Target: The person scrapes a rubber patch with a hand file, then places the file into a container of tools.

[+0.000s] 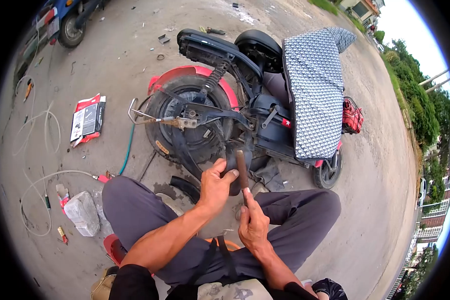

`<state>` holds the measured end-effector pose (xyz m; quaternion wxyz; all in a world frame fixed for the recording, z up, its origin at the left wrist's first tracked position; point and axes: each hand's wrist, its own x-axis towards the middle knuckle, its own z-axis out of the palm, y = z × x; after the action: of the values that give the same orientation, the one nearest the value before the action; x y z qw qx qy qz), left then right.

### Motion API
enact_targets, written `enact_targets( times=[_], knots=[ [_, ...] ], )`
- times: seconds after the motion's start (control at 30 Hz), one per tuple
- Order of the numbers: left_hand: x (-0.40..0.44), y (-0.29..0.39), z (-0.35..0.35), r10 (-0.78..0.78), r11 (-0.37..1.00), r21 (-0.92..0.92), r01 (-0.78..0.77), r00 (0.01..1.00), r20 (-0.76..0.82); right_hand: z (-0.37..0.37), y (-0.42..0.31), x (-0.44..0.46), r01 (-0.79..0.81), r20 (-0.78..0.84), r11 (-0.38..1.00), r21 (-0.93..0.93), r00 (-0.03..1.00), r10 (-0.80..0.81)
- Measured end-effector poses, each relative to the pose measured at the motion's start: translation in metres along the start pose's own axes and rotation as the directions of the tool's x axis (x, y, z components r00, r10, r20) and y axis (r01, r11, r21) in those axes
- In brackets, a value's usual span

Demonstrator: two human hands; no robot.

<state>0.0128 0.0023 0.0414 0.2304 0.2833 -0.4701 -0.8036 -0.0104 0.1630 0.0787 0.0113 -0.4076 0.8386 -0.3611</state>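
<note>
My left hand (216, 189) is closed, with thumb and fingers pinching a stretch of black inner tube (232, 159) in front of the rear wheel. A rusty brown file (242, 169) points upward out of my right hand (254, 223), whose fingers are wrapped round its lower end. The file's upper part is beside the held rubber; whether they touch I cannot tell. Just beyond my hands is the scooter's rear wheel (160, 117), its tyre partly off the rim and more black tube hanging out.
The scooter stands with a patterned cover (317, 92) over its front. To the left are a red-and-white packet (88, 120), a concrete block (83, 214), a clear air hose (49, 114) and a teal hose (128, 150). A blue vehicle (65, 22) is at the upper left.
</note>
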Motion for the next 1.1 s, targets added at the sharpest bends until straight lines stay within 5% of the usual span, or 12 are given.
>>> enact_targets(
  times=[0.27,0.47,0.63,0.8,0.83,1.1],
  knots=[
    [0.001,-0.009,-0.003,0.021,0.999,0.040,-0.022,0.999,0.024,0.006,0.000,0.064,0.008,-0.058,0.999,0.050,0.998,-0.005],
    [0.002,-0.008,-0.003,0.044,0.997,0.070,-0.046,0.999,0.024,-0.003,0.005,-0.019,-0.117,0.046,0.989,0.087,0.993,0.113],
    [-0.001,-0.006,-0.002,-0.005,0.998,0.070,0.002,0.999,0.046,0.011,-0.005,0.055,0.002,-0.065,1.000,0.003,0.998,-0.002],
    [0.003,-0.005,0.001,0.061,0.998,0.017,-0.061,0.998,-0.010,0.003,0.005,-0.001,0.005,-0.008,1.000,-0.008,1.000,-0.005],
    [0.004,-0.016,-0.003,0.101,0.987,0.121,-0.102,0.995,0.019,0.004,0.006,-0.008,0.014,-0.020,1.000,-0.018,1.000,-0.015],
    [-0.004,-0.006,-0.002,-0.018,0.999,0.034,0.016,0.999,0.045,0.000,0.004,0.063,-0.063,-0.054,0.996,0.064,0.996,0.067]
  ],
)
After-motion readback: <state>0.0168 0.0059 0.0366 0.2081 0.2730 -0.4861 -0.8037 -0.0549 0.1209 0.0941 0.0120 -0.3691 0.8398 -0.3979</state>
